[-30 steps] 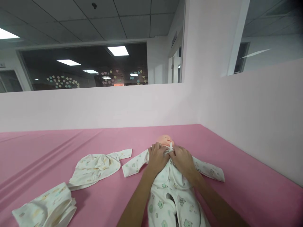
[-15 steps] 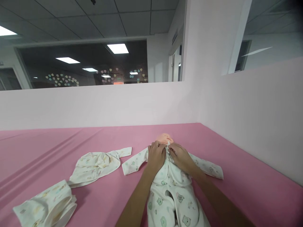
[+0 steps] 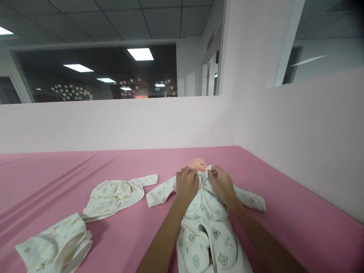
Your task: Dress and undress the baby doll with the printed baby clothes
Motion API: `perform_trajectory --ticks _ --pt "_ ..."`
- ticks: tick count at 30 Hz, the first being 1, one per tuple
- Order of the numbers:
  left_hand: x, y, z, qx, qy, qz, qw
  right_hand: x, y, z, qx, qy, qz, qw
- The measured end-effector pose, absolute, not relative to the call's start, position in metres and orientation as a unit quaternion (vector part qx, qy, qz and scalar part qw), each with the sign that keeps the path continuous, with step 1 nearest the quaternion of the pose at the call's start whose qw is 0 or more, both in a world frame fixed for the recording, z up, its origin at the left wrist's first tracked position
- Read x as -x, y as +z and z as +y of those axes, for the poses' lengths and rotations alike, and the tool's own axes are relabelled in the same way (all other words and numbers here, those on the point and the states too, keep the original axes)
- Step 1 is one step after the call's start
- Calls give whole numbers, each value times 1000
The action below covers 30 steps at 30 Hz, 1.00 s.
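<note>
A baby doll (image 3: 197, 163) lies on its back on the pink surface, its head away from me. It wears a white long-sleeved baby top (image 3: 209, 195) printed with small green animals, and matching bottoms (image 3: 200, 242) with a slit at the crotch. My right hand (image 3: 222, 184) pinches the front edge of the top by the neck and lifts it slightly. On the other side of the neckline, my left hand (image 3: 187, 184) is closed with curled fingers on the cloth; its fingertips are partly hidden. Both sleeves stretch out sideways.
To the left lie a second white printed baby top (image 3: 116, 199) and a folded white printed garment (image 3: 57, 244). The pink padded surface (image 3: 127, 242) meets white walls (image 3: 113, 127) at the back and right. Windows are set above.
My right hand has moved a little right and up, drawing the top's front edge away from the middle. My left hand stays almost in place. The view has shifted slightly.
</note>
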<state>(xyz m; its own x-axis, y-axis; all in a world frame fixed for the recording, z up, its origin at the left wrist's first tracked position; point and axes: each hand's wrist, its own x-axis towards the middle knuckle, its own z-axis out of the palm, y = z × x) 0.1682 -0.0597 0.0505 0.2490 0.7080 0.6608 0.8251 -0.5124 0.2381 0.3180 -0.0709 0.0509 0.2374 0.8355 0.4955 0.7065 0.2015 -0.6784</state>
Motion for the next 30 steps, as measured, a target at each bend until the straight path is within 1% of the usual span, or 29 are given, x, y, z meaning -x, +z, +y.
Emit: perform_trajectory --ticks 2,3,5,7,12,15,19,23,30 --pt "-169 48 -57 764 -382 -517 55 -314 54 -79 640 83 -590 484" --pt "-168 47 -56 761 -382 -522 47 -310 55 -84 642 86 -595 476" --pt "-168 45 -54 766 -371 -523 35 -302 58 -96 646 78 -630 425" --pt "-166 44 -54 770 -363 -523 27 -293 62 -108 651 60 -670 353" --pt "-155 47 -65 785 -359 -504 27 -280 75 -122 663 -15 -717 217" --pt "-147 50 -78 795 -365 -482 37 -279 81 -120 660 -49 -733 160" --pt "-143 53 -93 817 -351 -455 48 -287 86 -114 644 -61 -755 104" --pt "-145 54 -99 826 -353 -438 37 -295 85 -109 628 -69 -769 94" --pt "-146 56 -102 846 -339 -411 -10 -298 78 -109 589 -133 -784 143"
